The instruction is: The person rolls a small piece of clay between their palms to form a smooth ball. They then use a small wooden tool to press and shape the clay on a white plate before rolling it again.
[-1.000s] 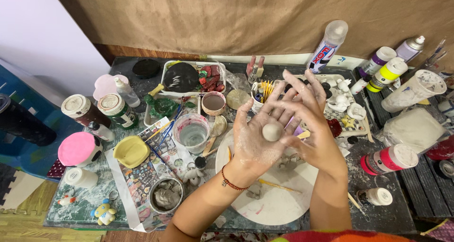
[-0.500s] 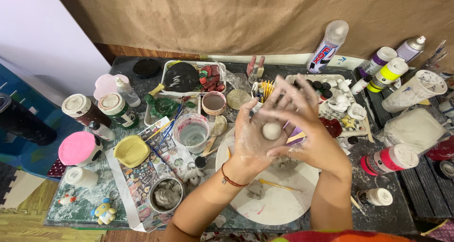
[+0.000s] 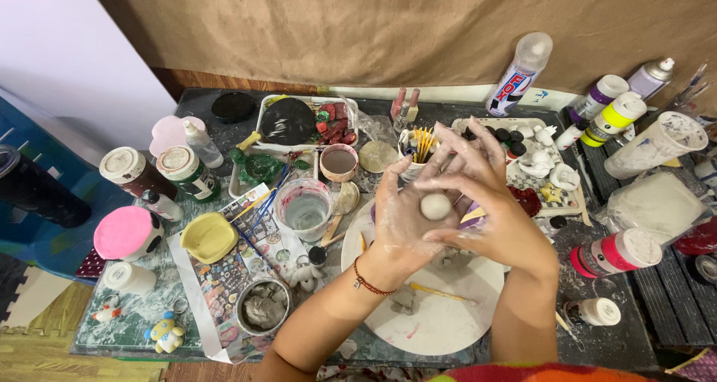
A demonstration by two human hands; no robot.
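Above the round white work board (image 3: pixel 441 322), amid crowding paint bottles, a water-filled clear plastic cup (image 3: pixel 305 206) and a grey-clay tub (image 3: pixel 263 307), both hands are cupping a small smooth pale clay ball (image 3: pixel 436 206). The clay-dusted left hand (image 3: pixel 399 221) is cradling it; the right hand (image 3: pixel 489 203) is pressing against it, fingers spread. Being round, the ball is showing no long axis.

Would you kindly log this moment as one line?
left hand: cups clay ball | right hand: on ball | below: white board
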